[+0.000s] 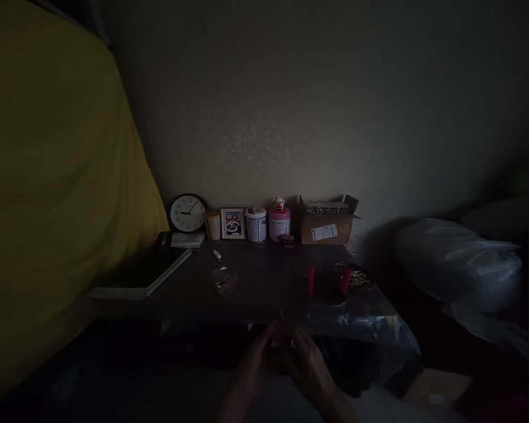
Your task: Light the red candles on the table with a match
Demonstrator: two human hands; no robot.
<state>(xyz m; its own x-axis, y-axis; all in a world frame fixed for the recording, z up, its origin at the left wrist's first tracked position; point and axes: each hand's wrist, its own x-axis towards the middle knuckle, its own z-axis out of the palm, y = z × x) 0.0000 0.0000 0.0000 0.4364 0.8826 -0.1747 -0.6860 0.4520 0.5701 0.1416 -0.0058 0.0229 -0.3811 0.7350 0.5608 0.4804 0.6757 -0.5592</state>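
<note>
My left hand (258,355) and my right hand (307,359) are close together, low in front of the table's near edge. Their fingers curl in toward each other around a small, partly pale thing that is too dark and blurred to name. On the dark table (264,276) beyond them, two red upright sticks (310,281) like candles stand to the right. Beside these is a round dish (358,280) of thin pale sticks. A clear plastic packet (224,281) with something dark inside lies to the left, and a small white object (216,254) lies behind it.
Along the wall stand a round clock (188,212), a tan cup (214,225), a framed panda picture (233,224), a white tin (256,224), a pink-lidded tin (280,224) and an opened cardboard box (327,228). A yellow cloth (62,153) hangs left; a plastic bag (462,264) bulges right.
</note>
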